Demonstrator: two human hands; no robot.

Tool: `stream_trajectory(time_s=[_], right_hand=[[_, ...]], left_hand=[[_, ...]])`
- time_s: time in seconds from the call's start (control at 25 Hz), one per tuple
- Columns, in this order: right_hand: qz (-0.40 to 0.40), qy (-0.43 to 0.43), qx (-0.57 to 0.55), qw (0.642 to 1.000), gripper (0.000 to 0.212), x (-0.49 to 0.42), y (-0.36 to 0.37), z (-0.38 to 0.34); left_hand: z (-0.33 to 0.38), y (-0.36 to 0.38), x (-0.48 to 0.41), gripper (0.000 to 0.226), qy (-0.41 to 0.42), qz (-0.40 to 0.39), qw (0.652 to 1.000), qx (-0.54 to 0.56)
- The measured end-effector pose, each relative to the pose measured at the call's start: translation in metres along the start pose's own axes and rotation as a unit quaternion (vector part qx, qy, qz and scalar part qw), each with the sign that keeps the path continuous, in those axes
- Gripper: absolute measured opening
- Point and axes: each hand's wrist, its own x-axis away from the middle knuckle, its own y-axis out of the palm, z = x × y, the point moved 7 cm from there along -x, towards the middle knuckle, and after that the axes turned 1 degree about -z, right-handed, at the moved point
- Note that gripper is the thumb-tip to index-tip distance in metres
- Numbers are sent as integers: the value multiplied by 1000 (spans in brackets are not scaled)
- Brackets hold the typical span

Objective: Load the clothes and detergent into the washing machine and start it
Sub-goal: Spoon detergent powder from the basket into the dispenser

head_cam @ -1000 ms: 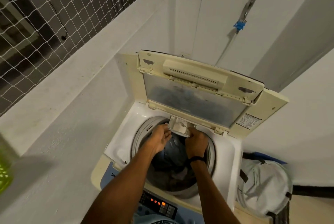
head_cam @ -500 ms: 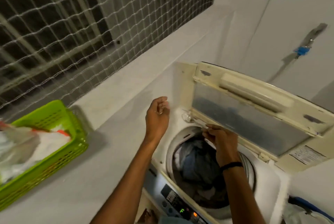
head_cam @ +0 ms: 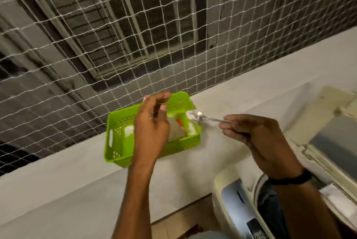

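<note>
A green plastic basket (head_cam: 117, 138) stands on the white ledge (head_cam: 251, 92). In it lies a translucent detergent bag (head_cam: 176, 129) with orange print. My left hand (head_cam: 152, 123) hovers over the basket, fingers curled, pinching the bag's top edge. My right hand (head_cam: 257, 134) pinches the handle of a metal spoon (head_cam: 196, 115), whose bowl carries white powder above the basket's right rim. The washing machine (head_cam: 233, 204) is at lower right with its lid (head_cam: 332, 142) up and dark clothes (head_cam: 268, 202) in the drum.
A white rope net (head_cam: 154, 26) spans the opening behind the ledge, with a grilled window beyond it. The machine's control panel (head_cam: 257, 229) shows at the bottom edge. A strip of tan floor (head_cam: 173, 219) lies between the ledge wall and the machine.
Both hands left the machine's detergent drawer and swung left to the green basket. The left hand has taken the bag's edge; the right hand holds the spoon over the basket.
</note>
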Motion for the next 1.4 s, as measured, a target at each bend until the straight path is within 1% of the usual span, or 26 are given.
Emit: stream_trajectory(time_s=[0.04, 0.08, 0.12, 0.16, 0.2, 0.24, 0.28, 0.32, 0.36, 0.44, 0.52, 0.56, 0.6, 0.64, 0.72, 0.76, 0.84, 0.88, 0.92, 0.96, 1.08, 1.16, 1.2, 1.28, 1.32, 1.4], right_hand=[[-29, -13, 28, 999, 21, -5, 19, 1], [-49, -27, 67, 996, 17, -11, 37, 1], [-60, -40, 120, 990, 14, -17, 54, 1], [-61, -60, 195, 977, 13, -24, 68, 2], [-57, -88, 300, 948, 13, -32, 81, 2], [-50, -124, 423, 896, 15, -39, 95, 4], [-45, -153, 534, 830, 18, -44, 108, 6], [-36, -162, 609, 776, 21, -50, 121, 9], [-30, -155, 643, 750, 23, -54, 130, 11], [-38, -120, 686, 716, 26, -65, 142, 20], [-65, -99, 757, 642, 32, -75, 150, 28], [-77, -94, 779, 615, 32, -78, 150, 30], [-78, -79, 780, 616, 30, -81, 149, 29], [-81, -57, 767, 635, 28, -85, 144, 29], [-83, 20, 704, 705, 28, -89, 135, 38], [-98, 59, 675, 729, 24, -88, 136, 49], [-139, 118, 626, 758, 17, -86, 146, 75], [-137, 134, 595, 780, 15, -87, 150, 86], [-122, 141, 562, 806, 15, -88, 153, 92], [-120, 142, 539, 822, 17, -91, 155, 99], [-132, 165, 502, 838, 20, -89, 156, 107], [-101, 176, 431, 879, 28, -87, 152, 99], [-89, 176, 408, 891, 29, -87, 149, 95], [-73, 184, 389, 900, 17, -84, 144, 84], [-65, 176, 371, 909, 14, -82, 141, 76], [-44, 141, 321, 936, 17, -79, 136, 58]], left_hand=[[-10, -18, -2, 34, -13, -4, 998, -55], [-18, -31, -3, 39, -29, -24, 992, -117], [-27, -41, -4, 45, -45, -62, 980, -182], [-37, -46, -3, 48, -65, -114, 961, -244], [-47, -47, -1, 49, -89, -173, 934, -299], [-56, -48, 3, 50, -115, -227, 903, -345], [-63, -48, 6, 49, -139, -271, 876, -374], [-69, -48, 8, 46, -164, -299, 858, -385], [-74, -48, 10, 43, -188, -314, 847, -386], [-80, -50, 11, 37, -218, -315, 840, -385], [-83, -51, 10, 31, -214, -313, 840, -388], [-84, -52, 10, 28, -203, -316, 843, -384], [-85, -53, 10, 25, -191, -321, 848, -376], [-86, -55, 10, 23, -181, -325, 854, -363], [-86, -57, 11, 20, -166, -328, 870, -329], [-85, -57, 12, 19, -158, -329, 877, -311], [-85, -57, 12, 18, -149, -329, 889, -282], [-86, -57, 12, 19, -148, -327, 893, -272], [-87, -58, 11, 21, -148, -326, 896, -263], [-88, -59, 11, 24, -149, -323, 900, -252], [-93, -67, 6, 31, -168, -302, 913, -216], [-98, -73, 3, 31, -176, -286, 920, -201], [-100, -75, 2, 31, -177, -283, 922, -195], [-102, -77, 3, 31, -184, -280, 924, -185], [-103, -77, 4, 32, -189, -280, 924, -178], [-101, -76, 7, 37, -191, -279, 926, -169]])
